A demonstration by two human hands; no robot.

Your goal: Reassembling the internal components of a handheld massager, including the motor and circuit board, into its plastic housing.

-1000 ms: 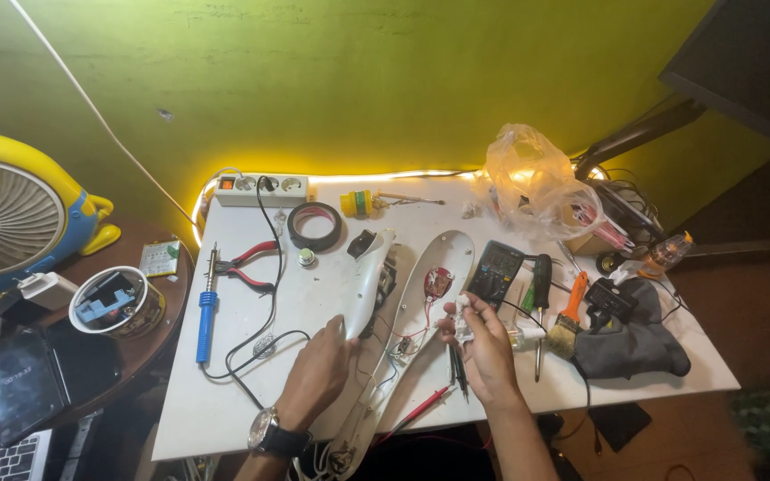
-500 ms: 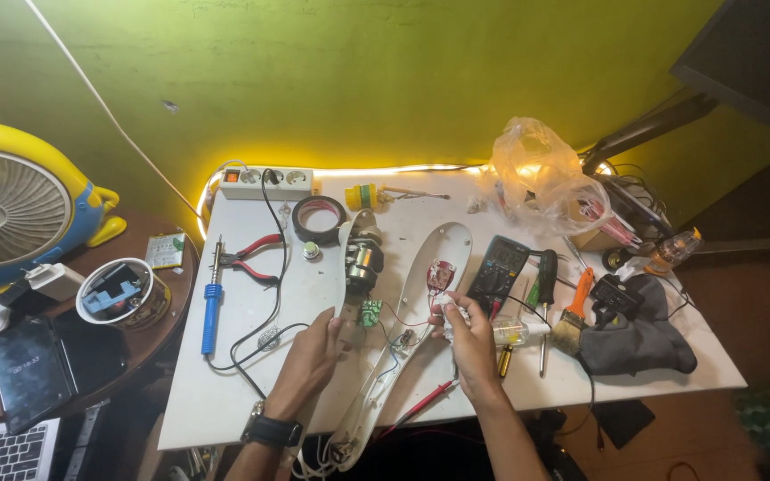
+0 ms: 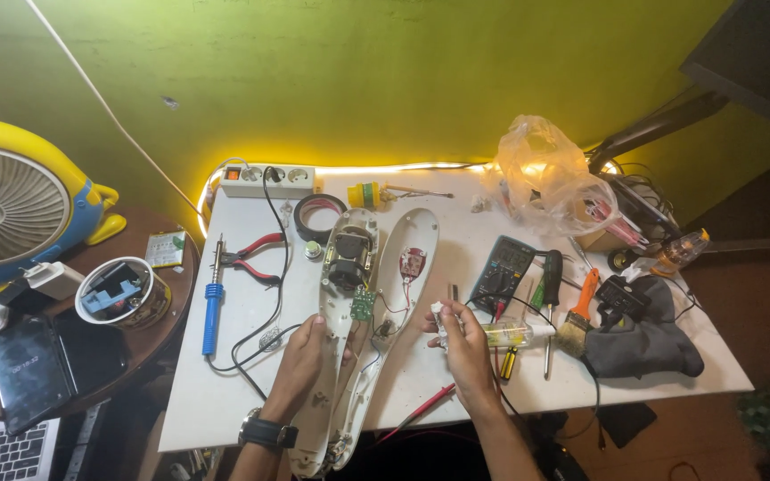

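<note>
We are looking down on a white rectangular desk [image 3: 242, 374]. A long white plastic appliance casing [image 3: 347, 294], opened into two half-shells, is lying on it with its long axis running from the near edge up toward the far edge, tilted slightly to the right. The left shell is showing a black motor [image 3: 346, 267] and a small green circuit board [image 3: 363, 305]; the right shell [image 3: 407, 258] is lying just beside it, joined by thin wires.

Our left hand [image 3: 300, 365] is resting on the lower part of the left shell, fingers curled over its edge, steadying it. Our right hand [image 3: 463, 343] is sitting just right of the casing, apart from it, fingers pinched around a small white part [image 3: 439, 313]; what that part is we cannot tell. A blue-handled soldering iron [image 3: 211, 303] is lying well to the left.
</note>
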